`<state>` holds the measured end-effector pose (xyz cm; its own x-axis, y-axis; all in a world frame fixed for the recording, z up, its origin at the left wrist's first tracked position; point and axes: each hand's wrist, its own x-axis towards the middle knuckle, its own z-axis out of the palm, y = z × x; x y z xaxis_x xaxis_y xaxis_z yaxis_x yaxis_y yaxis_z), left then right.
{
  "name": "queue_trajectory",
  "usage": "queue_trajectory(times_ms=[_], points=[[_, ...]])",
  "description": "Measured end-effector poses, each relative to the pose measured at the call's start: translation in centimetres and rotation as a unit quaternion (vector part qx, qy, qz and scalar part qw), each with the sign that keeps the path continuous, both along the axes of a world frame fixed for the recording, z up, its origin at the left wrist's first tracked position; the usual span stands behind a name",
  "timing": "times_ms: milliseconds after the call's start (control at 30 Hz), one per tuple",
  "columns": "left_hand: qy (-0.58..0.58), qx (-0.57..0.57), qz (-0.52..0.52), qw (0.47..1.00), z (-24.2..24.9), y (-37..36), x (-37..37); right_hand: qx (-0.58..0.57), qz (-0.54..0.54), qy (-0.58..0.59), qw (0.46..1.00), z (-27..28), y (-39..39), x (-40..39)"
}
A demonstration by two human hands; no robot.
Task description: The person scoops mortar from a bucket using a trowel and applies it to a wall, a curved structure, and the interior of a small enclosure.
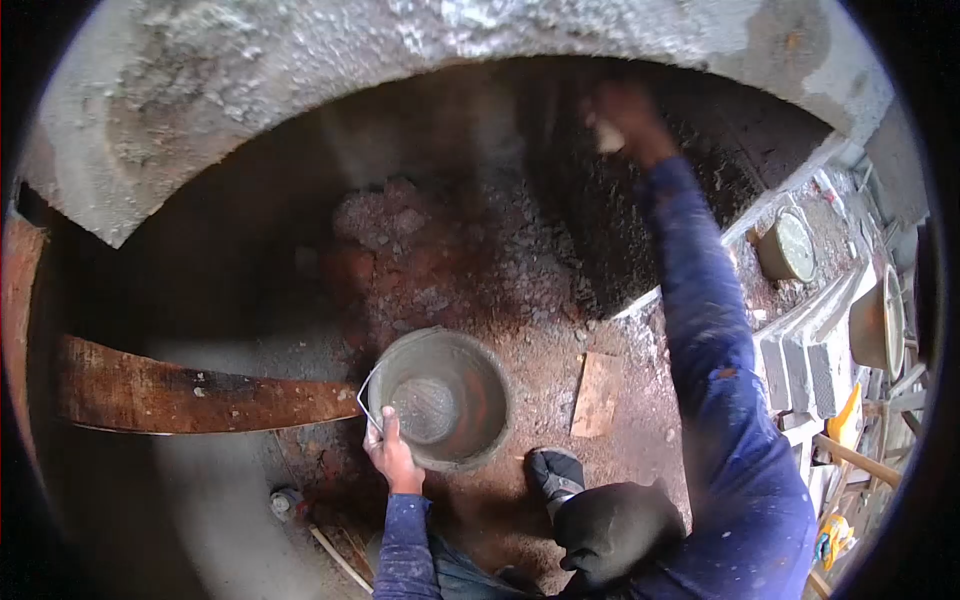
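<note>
A grey bucket (pixel 480 405) with mortar residue on its walls and a little grey material at the bottom sits low in the middle of the view. My left hand (pixel 393 455) grips its near left rim, thumb over the edge beside the wire handle. My right arm, in a blue sleeve, reaches far up and to the right. At its end my right hand (pixel 630 115) is blurred by motion and closed around a pale object (pixel 608 136) too smeared to make out. It is near the dark wall surface (pixel 600 230), under the rough concrete edge (pixel 450 35).
A wooden plank (pixel 200 398) runs in from the left to the bucket. Rubble (pixel 385 225) lies beyond the bucket, and a small board (pixel 597 395) to its right. Two more buckets (pixel 788 246), (pixel 876 322) and grey blocks (pixel 800 370) stand at the right. My shoe (pixel 555 472) shows below.
</note>
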<state>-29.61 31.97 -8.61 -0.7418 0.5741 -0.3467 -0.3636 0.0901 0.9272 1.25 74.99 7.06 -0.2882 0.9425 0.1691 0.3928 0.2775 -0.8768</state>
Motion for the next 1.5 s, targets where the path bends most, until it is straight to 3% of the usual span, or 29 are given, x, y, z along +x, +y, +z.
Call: queue_trajectory(times_ms=[100, 133, 267, 300, 367, 400, 467, 533, 567, 633, 667, 833, 900, 967, 1100, 1167, 1200, 1267, 1300, 1367, 1433, 1467, 1500], points=[[0.011, -0.037, -0.014, 0.999, -0.6, 0.1, -0.3, 0.151, -0.018, 0.035, 0.988, 9.0, -11.3, -2.1], [-0.029, 0.000, -0.042, 0.999, 0.8, 0.7, 0.0, 0.071, -0.010, 0.042, 0.997, 8.7, -12.8, -2.6], [0.057, -0.020, -0.110, 0.992, -0.3, 1.0, -0.3, -0.077, 0.035, 0.009, 0.996, -0.3, -21.1, -2.3], [0.056, -0.023, -0.113, 0.992, 0.0, 1.0, 0.1, -0.090, 0.053, -0.076, 0.992, -4.3, -22.7, -1.6], [0.075, -0.025, -0.134, 0.988, 0.6, 1.3, 0.9, -0.190, 0.049, -0.094, 0.976, -9.1, -27.5, -0.5], [0.078, -0.011, -0.147, 0.986, 0.9, 1.5, 1.2, -0.164, 0.057, -0.100, 0.980, -10.4, -29.7, 0.0], [0.088, -0.007, -0.170, 0.982, 0.8, 1.7, 1.4, -0.142, 0.059, -0.105, 0.983, -11.2, -33.4, 1.0], [0.082, -0.004, -0.194, 0.977, 1.3, 2.0, 1.8, -0.296, 0.000, -0.087, 0.951, -10.4, -36.1, 2.1], [0.082, -0.004, -0.201, 0.976, 0.7, 1.6, 1.7, -0.297, -0.006, -0.085, 0.951, -10.7, -37.5, 3.0], [0.210, -0.058, -0.238, 0.946, -0.5, 1.3, 1.7, -0.301, -0.058, -0.101, 0.946, -11.8, -40.5, 5.4], [0.208, -0.051, -0.251, 0.944, -0.1, 1.3, 2.4, -0.310, -0.068, -0.112, 0.942, -11.7, -42.1, 6.8], [0.037, 0.016, -0.276, 0.960, 2.7, 1.3, 7.5, -0.328, -0.205, -0.129, 0.913, -8.5, -53.2, 12.7], [-0.044, 0.017, -0.304, 0.951, 3.6, 1.9, 10.1, -0.294, -0.191, -0.220, 0.910, -4.5, -56.3, 13.9], [-0.094, 0.021, -0.301, 0.949, 5.5, 1.8, 13.1, -0.319, -0.228, -0.225, 0.892, -2.7, -59.1, 15.2], [-0.106, 0.030, -0.318, 0.942, 7.6, 1.9, 16.9, -0.239, -0.169, -0.164, 0.942, -6.3, -60.3, 20.0], [-0.126, 0.008, -0.353, 0.927, 7.5, 2.9, 17.9, -0.375, -0.155, -0.092, 0.909, -3.3, -58.3, 20.2], [-0.121, 0.003, -0.376, 0.919, 8.1, 3.9, 18.9, -0.416, -0.123, -0.033, 0.900, 1.5, -56.3, 19.9], [-0.173, -0.038, -0.373, 0.911, 8.6, 5.2, 20.3, -0.459, -0.195, 0.033, 0.866, 3.7, -55.9, 19.5], [-0.164, -0.058, -0.392, 0.903, 8.4, 6.1, 21.3, -0.499, -0.238, 0.087, 0.829, 4.8, -56.3, 19.5], [-0.110, -0.086, -0.408, 0.902, 8.9, 7.7, 22.7, -0.495, -0.288, 0.155, 0.806, 5.4, -58.4, 20.8], [-0.057, -0.126, -0.405, 0.904, 13.0, 8.7, 26.2, -0.439, -0.314, 0.009, 0.842, 6.8, -61.0, 22.3], [-0.049, -0.149, -0.430, 0.889, 13.3, 9.2, 27.3, -0.446, -0.318, 0.024, 0.837, 7.2, -62.9, 22.7], [-0.040, -0.171, -0.449, 0.876, 14.1, 9.6, 28.2, -0.412, -0.329, -0.067, 0.847, 7.9, -65.1, 23.4]])
